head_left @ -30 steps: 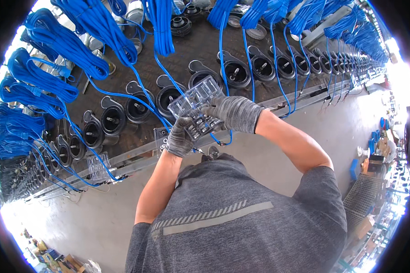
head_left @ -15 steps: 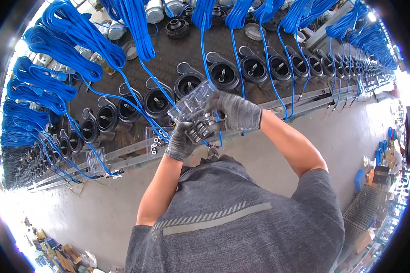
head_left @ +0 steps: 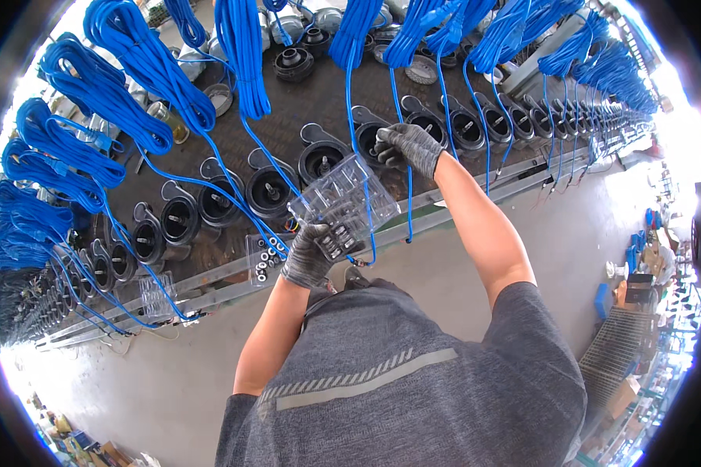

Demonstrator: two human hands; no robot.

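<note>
Head view: right hand point(head_left: 414, 149) has left the tray point(head_left: 382, 204)

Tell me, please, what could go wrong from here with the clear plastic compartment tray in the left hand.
The grey-gloved left hand alone holds the clear plastic compartment tray, so a tilt could spill its small dark parts.
A thin blue cable crosses the tray in this view; it might snag, though contact is unclear.
A second clear plastic tray with small pale rings sits close to that hand, so a bump could scatter them.
</note>
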